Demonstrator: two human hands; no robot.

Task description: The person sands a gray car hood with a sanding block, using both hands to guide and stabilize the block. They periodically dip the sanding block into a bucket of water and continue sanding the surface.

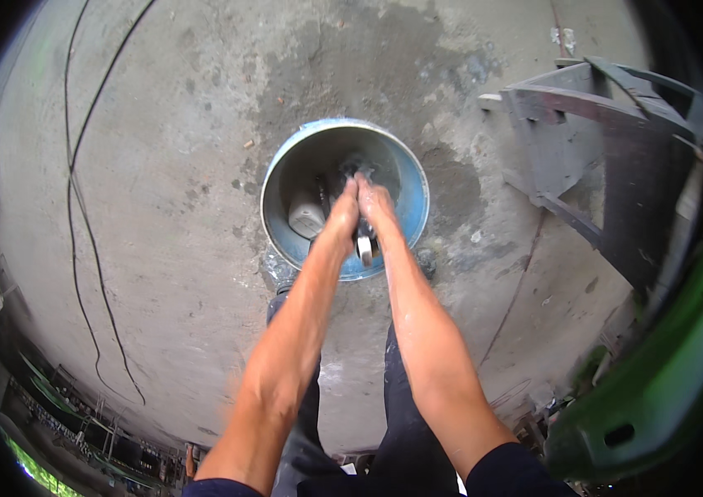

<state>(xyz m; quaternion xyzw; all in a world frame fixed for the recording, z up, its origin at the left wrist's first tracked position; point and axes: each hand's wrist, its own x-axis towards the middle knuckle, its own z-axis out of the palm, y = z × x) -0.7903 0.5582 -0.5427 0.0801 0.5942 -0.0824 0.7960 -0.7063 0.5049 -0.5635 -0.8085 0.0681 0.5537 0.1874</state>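
Both my arms reach down into a round blue tub that holds water. My left hand and my right hand are side by side, wet and closed, over the middle of it. The water splashes just beyond my fingertips. Between and below my hands shows a dark long object with a squared pale end; its kind is not clear, and my hands hide most of it. Left of my left hand, a whitish container leans inside the tub. A dark thin piece stands beside it.
Wet patches darken the concrete floor around the tub. Two black cables run along the left. To the right stands a worn wooden frame, and a green curved metal part is at the lower right. My legs straddle the tub's near side.
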